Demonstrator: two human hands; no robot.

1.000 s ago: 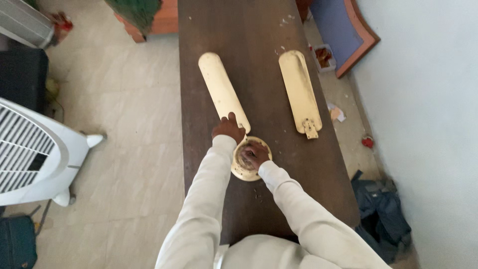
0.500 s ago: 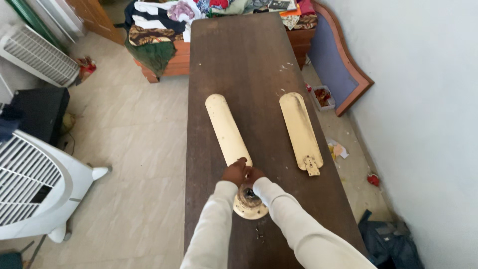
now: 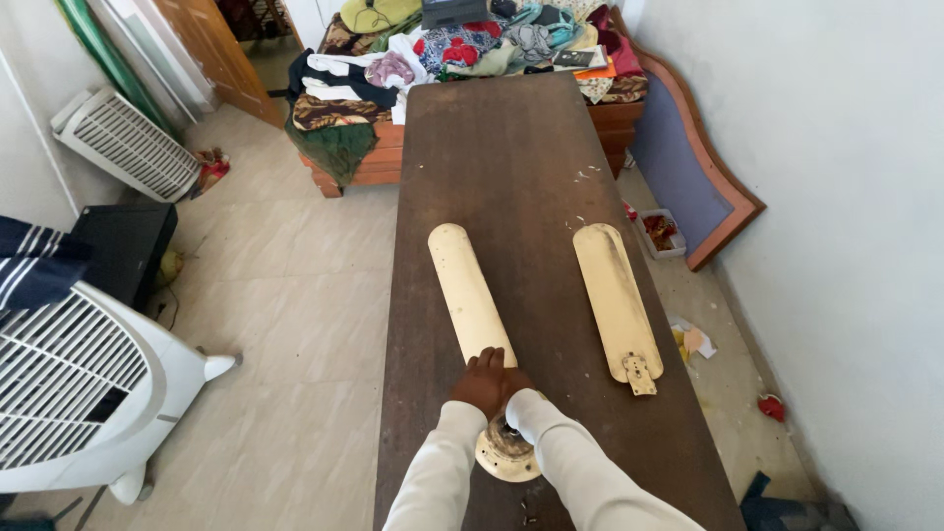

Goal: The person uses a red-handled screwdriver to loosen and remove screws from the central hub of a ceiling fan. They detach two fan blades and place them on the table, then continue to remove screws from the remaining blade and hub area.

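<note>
The left hand (image 3: 484,382) lies curled over the near end of a cream fan blade (image 3: 470,293), just where that blade meets the round cream fan hub (image 3: 508,454); its grip looks closed on the blade's end, though the fingers are hidden from above. The right hand (image 3: 513,405) is almost wholly covered by the left hand and its own white sleeve (image 3: 580,472), so whether its grip is closed or released cannot be told; it sits against the top of the hub. The hub rests on the dark brown table (image 3: 511,157), near its front edge, with a few small dark bits lying on the wood just in front of it. The held blade runs away from the person, angled slightly to the left. A second cream fan blade (image 3: 614,295) lies apart on the table to the right, its metal bracket end (image 3: 637,372) nearest the person. Beyond the table's far end stands a bed heaped with clothes (image 3: 462,39). On the tiled floor to the left stands a white air cooler (image 3: 79,393)
</note>
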